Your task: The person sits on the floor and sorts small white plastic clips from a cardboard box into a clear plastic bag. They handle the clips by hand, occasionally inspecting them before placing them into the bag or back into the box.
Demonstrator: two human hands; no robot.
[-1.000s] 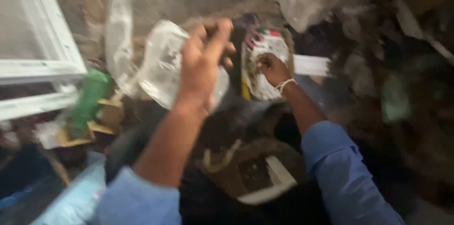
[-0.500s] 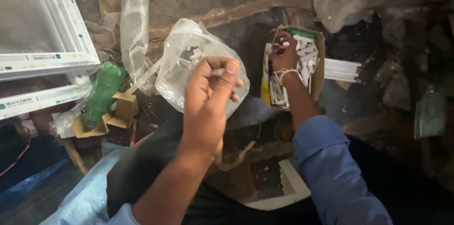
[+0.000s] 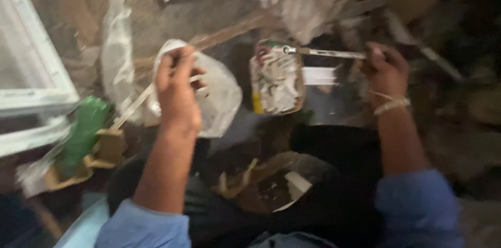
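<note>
I see one white window frame [image 3: 36,89] along the left edge, the biggest thing in my view, lying on a dusty floor [image 3: 209,10]. Far across the scene lie crumpled plastic sheets; I count roughly two pale heaps [image 3: 308,5], though the blur keeps me from being sure. One long clear plastic strip [image 3: 116,55] stands to the left of centre.

Near the middle there is one clear plastic bag [image 3: 222,97], and my left hand [image 3: 177,91] is raised in front of it, fingers curled closed around something small and thin; I cannot tell exactly what it pinches. One thin pale stick [image 3: 133,107] runs from under that hand down to the left.

To the right of the bag sits one small open box [image 3: 276,78] full of white and red scraps. Just right of it lies one white slip of paper [image 3: 319,75].

My right hand [image 3: 386,70] is out to the right, fingers wrapped around one long slim metal tool [image 3: 323,53], whose far tip reaches over the box's top edge. One pale band circles that wrist.

At the near left lies one green bottle [image 3: 86,128] on brown cardboard [image 3: 107,149].
</note>
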